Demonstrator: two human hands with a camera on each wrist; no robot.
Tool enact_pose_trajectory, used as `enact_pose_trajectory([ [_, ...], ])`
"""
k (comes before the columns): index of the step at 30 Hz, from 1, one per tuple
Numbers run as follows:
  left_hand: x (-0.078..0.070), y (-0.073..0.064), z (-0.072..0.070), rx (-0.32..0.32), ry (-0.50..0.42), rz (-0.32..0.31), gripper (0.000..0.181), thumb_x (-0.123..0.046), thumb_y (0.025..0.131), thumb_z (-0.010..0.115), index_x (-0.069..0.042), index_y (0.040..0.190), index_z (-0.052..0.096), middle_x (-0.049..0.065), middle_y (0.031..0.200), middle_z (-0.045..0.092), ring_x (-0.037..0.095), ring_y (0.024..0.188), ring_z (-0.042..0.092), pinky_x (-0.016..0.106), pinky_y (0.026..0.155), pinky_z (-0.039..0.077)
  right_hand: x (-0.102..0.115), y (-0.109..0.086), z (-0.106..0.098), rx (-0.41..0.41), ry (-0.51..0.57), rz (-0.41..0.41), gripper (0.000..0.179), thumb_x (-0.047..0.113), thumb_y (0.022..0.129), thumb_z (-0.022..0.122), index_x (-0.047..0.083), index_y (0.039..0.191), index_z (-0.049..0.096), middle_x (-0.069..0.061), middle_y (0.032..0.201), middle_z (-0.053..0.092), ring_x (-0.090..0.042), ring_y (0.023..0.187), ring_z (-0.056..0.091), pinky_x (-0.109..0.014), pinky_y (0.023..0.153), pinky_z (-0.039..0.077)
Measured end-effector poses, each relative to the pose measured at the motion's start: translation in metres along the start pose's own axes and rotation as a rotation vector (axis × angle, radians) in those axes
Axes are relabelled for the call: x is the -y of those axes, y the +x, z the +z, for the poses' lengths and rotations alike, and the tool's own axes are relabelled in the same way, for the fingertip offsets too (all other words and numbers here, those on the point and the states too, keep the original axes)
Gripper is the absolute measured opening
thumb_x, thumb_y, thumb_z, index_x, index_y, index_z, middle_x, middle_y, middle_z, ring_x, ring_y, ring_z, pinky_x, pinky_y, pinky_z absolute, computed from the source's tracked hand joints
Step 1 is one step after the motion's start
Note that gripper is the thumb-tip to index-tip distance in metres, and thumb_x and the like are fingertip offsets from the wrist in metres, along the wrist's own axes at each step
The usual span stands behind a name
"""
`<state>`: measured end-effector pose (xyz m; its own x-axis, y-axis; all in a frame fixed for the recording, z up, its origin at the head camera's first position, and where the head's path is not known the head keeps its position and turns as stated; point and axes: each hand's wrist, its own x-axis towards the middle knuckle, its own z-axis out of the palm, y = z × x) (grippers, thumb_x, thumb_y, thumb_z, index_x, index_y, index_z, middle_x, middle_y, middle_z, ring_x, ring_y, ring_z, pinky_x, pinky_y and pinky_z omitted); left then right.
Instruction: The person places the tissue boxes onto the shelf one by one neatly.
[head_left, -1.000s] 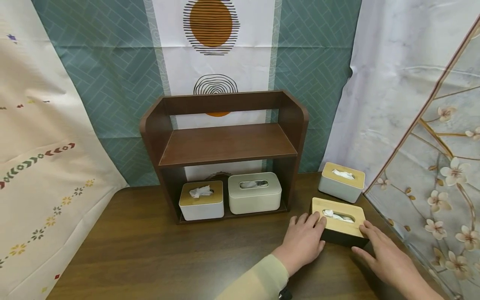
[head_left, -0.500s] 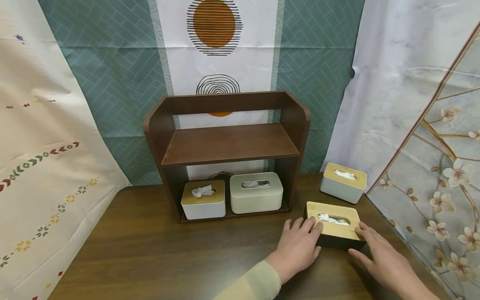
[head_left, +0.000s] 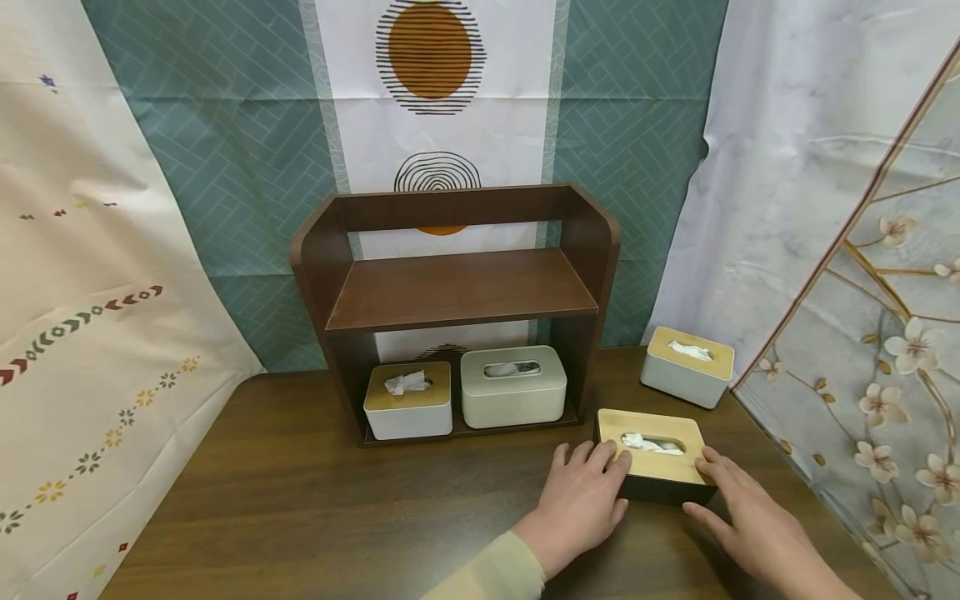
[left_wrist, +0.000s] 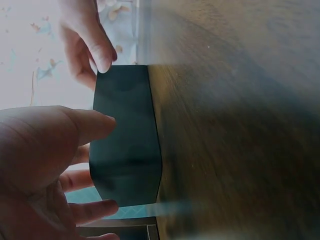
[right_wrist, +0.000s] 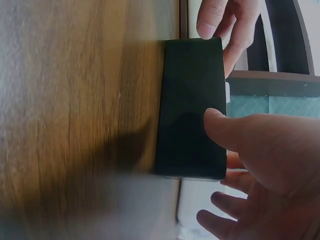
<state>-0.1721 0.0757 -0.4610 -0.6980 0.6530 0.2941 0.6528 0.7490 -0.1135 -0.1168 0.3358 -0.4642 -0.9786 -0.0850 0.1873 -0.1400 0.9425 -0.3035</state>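
The black rectangular tissue box with a pale wooden lid point(head_left: 663, 468) is on the brown wood-grain table point(head_left: 420, 517), right of and nearer than the dark brown two-tier wooden shelf point(head_left: 461, 287). Its lid faces up, and its long axis runs left to right, the right end slanting slightly nearer. A tuft of white tissue point(head_left: 640, 442) shows in the lid's oblong opening, which lies along that same axis.

My left hand point(head_left: 579, 500) is at the box's left end and my right hand point(head_left: 750, 521) at its right end, both with fingers spread and touching it, thumbs toward the near long side. How hard they press I cannot tell. My left forearm, in a pale yellow sleeve point(head_left: 498, 571), reaches far and right; my right one reaches far and left.

I count four tissue boxes: mine, a white one with a wooden lid point(head_left: 408, 419) and an all-cream one point(head_left: 513, 402) side by side on the shelf's lower level, and a light grey one with a wooden lid point(head_left: 682, 379) at the far right.
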Motion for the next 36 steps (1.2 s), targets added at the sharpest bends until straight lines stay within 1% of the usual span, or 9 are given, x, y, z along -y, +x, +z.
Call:
enact_pose_trajectory([
  [4, 0.003, -0.006, 0.000, -0.012, 0.008, -0.007, 0.059, -0.055, 0.103, 0.076, -0.031, 0.156, 0.061, -0.009, 0.152, 0.058, 0.019, 0.135, 0.061, 0.050, 0.108, 0.052, 0.005, 0.000, 0.002, -0.016, 0.003, -0.018, 0.074, 0.041, 0.099, 0.085, -0.006, 0.150, 0.059, -0.032, 0.164, 0.046, -0.057, 0.144, 0.048, -0.076, 0.099, 0.049],
  [11, 0.009, -0.017, -0.001, -0.009, 0.016, -0.013, 0.060, -0.054, 0.103, 0.075, -0.031, 0.156, 0.061, -0.007, 0.154, 0.058, 0.020, 0.136, 0.060, 0.050, 0.108, 0.052, 0.015, -0.001, 0.004, -0.019, 0.006, -0.035, 0.073, 0.040, 0.098, 0.086, -0.004, 0.150, 0.060, -0.030, 0.165, 0.047, -0.056, 0.145, 0.049, -0.075, 0.099, 0.050],
  [18, 0.015, -0.026, -0.006, -0.005, 0.019, -0.023, 0.059, -0.054, 0.103, 0.076, -0.030, 0.156, 0.062, -0.007, 0.152, 0.059, 0.021, 0.136, 0.061, 0.049, 0.108, 0.052, 0.025, 0.001, 0.007, -0.010, 0.011, -0.038, 0.072, 0.042, 0.099, 0.085, -0.002, 0.151, 0.061, -0.028, 0.165, 0.048, -0.054, 0.146, 0.049, -0.074, 0.098, 0.051],
  [27, 0.026, -0.039, -0.010, -0.028, 0.011, -0.026, 0.058, -0.052, 0.102, 0.077, -0.027, 0.153, 0.064, -0.003, 0.150, 0.061, 0.023, 0.135, 0.062, 0.051, 0.108, 0.052, 0.039, 0.004, 0.014, -0.013, 0.022, -0.056, 0.070, 0.040, 0.098, 0.086, -0.001, 0.150, 0.062, -0.027, 0.165, 0.049, -0.052, 0.146, 0.050, -0.073, 0.100, 0.052],
  [32, 0.030, -0.046, -0.010, -0.039, 0.028, -0.030, 0.056, -0.053, 0.103, 0.077, -0.026, 0.151, 0.065, -0.003, 0.148, 0.062, 0.023, 0.134, 0.062, 0.051, 0.108, 0.052, 0.046, 0.006, 0.015, 0.002, 0.018, -0.057, 0.070, 0.039, 0.098, 0.086, -0.001, 0.150, 0.062, -0.026, 0.165, 0.049, -0.051, 0.147, 0.051, -0.073, 0.099, 0.052],
  [36, 0.033, -0.049, -0.013, -0.046, 0.035, -0.034, 0.054, -0.053, 0.103, 0.076, -0.026, 0.149, 0.067, -0.003, 0.145, 0.063, 0.022, 0.133, 0.062, 0.050, 0.108, 0.052, 0.049, 0.007, 0.015, 0.001, 0.032, -0.062, 0.067, 0.039, 0.099, 0.086, 0.000, 0.149, 0.064, -0.025, 0.164, 0.051, -0.052, 0.148, 0.049, -0.073, 0.099, 0.052],
])
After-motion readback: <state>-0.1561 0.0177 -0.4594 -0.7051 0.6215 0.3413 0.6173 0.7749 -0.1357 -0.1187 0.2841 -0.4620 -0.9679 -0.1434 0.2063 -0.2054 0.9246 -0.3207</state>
